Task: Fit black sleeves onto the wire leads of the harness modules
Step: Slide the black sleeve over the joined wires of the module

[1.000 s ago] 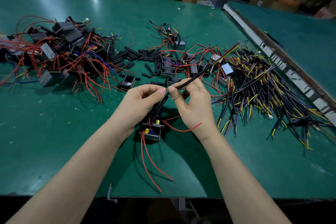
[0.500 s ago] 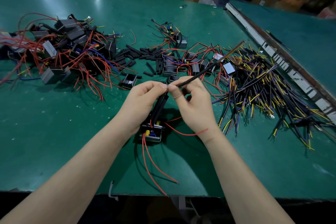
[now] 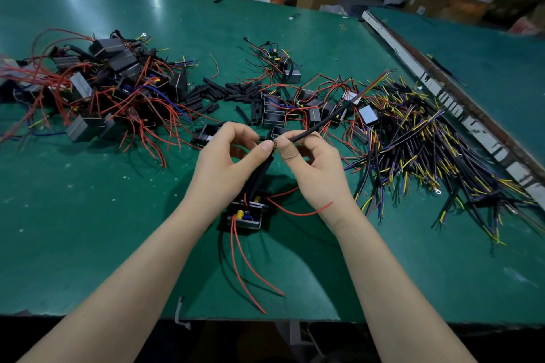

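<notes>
- Head view: the left hand [image 3: 228, 156] curls over the top of a black sleeve [image 3: 261, 174], thumb and forefinger pinching its upper end.
- The sleeve is a matte, soft-looking tube that slants down to a small box-shaped module [image 3: 246, 215] resting on the table [image 3: 88, 230].
- The module is open-topped, with a yellow cylinder and a blue part inside; thin glossy red leads [image 3: 244, 268] trail from it toward the near table edge.
- The right hand [image 3: 312, 168] pinches the near end of a long cable [image 3: 330, 116], a slim black-jacketed rod with coloured cores and a ring terminal at its far tip; its near end meets the sleeve's mouth between the two thumbs.
- Loose sleeves [image 3: 224, 91], short dull black tubes, lie scattered beyond the hands.
- A tangle of grey modules and red wires [image 3: 97, 88] sits far left; a fan of black cables with yellow and purple ends [image 3: 427, 156] spreads right.
- The table is a green, scuffed mat.
</notes>
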Motion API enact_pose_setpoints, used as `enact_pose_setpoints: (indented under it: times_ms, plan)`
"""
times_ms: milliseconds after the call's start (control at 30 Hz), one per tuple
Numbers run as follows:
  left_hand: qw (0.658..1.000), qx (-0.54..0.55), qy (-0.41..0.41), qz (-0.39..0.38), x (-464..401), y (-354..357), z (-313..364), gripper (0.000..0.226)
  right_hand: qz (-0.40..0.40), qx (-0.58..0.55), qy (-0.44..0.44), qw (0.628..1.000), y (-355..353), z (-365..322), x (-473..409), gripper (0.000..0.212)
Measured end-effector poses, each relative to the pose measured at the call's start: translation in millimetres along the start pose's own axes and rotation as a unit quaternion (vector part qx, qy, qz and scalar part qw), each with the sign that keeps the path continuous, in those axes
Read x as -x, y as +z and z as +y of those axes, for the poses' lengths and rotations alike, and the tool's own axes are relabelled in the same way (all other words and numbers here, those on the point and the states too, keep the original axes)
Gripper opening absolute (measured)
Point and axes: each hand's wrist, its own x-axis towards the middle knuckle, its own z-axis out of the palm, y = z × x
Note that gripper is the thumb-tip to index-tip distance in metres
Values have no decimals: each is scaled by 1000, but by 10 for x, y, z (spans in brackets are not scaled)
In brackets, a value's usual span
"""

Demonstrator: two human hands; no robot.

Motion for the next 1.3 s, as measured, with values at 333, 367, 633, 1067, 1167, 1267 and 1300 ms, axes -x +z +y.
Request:
enact_pose_setpoints:
  times_ms: [333,367,633,1067,1167,1267,1300]
  plan:
    - [991,-90,97,-7,34,-5,25,5,13,97,-49,994,2,6,12,5]
    - [993,-78,86,-15,31,-4,35,7,20,101,-50,993,1,3,10,6]
    - [993,-69,94,15,32,41,30,8,14,142,-94,985,-7,16,-12,12]
    - [876,-343,320,-110,-35,-30,97,11,-86,4,197,977,-144,-42,-60,36]
    - [816,-435,351,-147,-65,-107,120,21,-92,31,164,982,-140,-9,-35,37]
    - [787,-478,361,-151,-57,-147,131,21,-95,57,108,988,-120,14,-19,37]
    - [793,-474,353,-149,-49,-151,136,16,-95,74,88,989,-118,18,-21,35]
